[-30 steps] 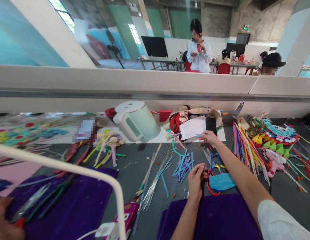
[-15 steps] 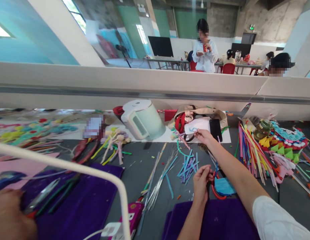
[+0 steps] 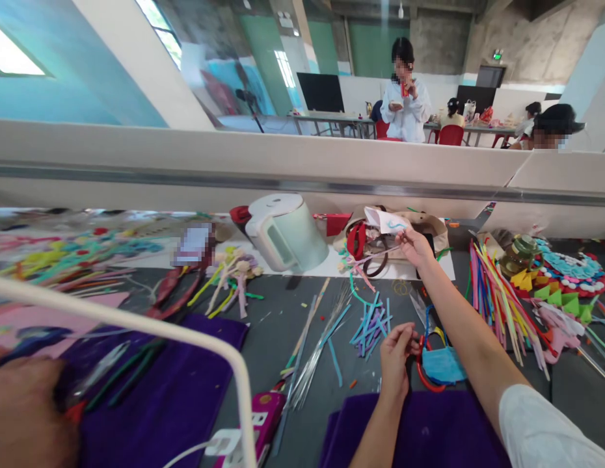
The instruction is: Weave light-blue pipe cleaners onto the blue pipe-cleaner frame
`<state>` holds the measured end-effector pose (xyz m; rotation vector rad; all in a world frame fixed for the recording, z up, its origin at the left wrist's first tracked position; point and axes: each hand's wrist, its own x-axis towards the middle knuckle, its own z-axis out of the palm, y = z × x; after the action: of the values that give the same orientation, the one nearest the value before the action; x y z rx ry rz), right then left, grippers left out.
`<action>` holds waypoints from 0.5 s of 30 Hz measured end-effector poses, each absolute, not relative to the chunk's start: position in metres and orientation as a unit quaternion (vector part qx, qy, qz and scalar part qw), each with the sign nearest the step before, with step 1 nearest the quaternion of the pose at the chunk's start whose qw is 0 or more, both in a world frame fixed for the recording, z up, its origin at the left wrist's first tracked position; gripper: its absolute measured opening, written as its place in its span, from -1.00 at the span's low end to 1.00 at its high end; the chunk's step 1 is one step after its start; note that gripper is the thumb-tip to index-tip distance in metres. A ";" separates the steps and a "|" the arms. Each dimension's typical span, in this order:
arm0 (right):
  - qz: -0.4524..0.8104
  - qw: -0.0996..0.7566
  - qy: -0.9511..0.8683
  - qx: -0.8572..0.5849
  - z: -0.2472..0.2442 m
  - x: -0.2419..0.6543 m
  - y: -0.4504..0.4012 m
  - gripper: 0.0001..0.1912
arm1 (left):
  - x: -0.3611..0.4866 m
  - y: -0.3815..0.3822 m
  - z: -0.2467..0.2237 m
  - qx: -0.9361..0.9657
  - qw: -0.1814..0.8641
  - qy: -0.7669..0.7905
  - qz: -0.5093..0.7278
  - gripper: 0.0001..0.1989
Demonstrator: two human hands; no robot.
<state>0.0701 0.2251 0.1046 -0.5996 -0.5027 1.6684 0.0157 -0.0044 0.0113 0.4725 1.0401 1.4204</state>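
Note:
My right hand (image 3: 416, 248) is stretched toward the back of the table, its fingers closed on the edge of a folded white paper (image 3: 383, 219) with a blue mark. The paper is above an open beige bag (image 3: 434, 227). Nearer to me, my left hand (image 3: 397, 341) is raised with fingertips pinched together; what they hold, if anything, is too small to make out. Beside it are red-handled scissors (image 3: 422, 367) and a blue face mask (image 3: 443, 365). Blue and purple strips (image 3: 373, 328) are left of it, above a folded purple cloth (image 3: 424, 429).
A co-worker's blurred hand (image 3: 32, 413) is beside pliers (image 3: 129, 374) at left. A white curved tube (image 3: 185, 335) crosses the foreground. A kettle (image 3: 290, 234) stands behind silver wires (image 3: 322, 344). Colourful stems (image 3: 507, 305) and a glass jar (image 3: 520, 253) are at right.
My right hand has lifted the white paper up and away from the table, uncovering more of the bag. My left hand keeps its pinch. The view has shifted slightly.

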 end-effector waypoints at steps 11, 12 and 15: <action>0.654 0.564 -0.365 -0.348 0.093 0.061 0.225 -0.83 | 0.016 -0.004 0.014 0.204 0.612 0.457 0.612 -0.67; 0.664 0.546 -0.367 -0.357 0.082 0.058 0.222 -0.82 | 0.015 -0.004 0.013 0.204 0.610 0.459 0.613 -0.67; 0.710 0.457 -0.389 -0.369 0.056 0.052 0.209 -0.81 | 0.014 -0.004 0.011 0.201 0.608 0.461 0.615 -0.67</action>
<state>0.0516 0.2094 0.0563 -0.9095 -0.9577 1.7487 0.0145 -0.0038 0.0115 0.4641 1.0659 1.4207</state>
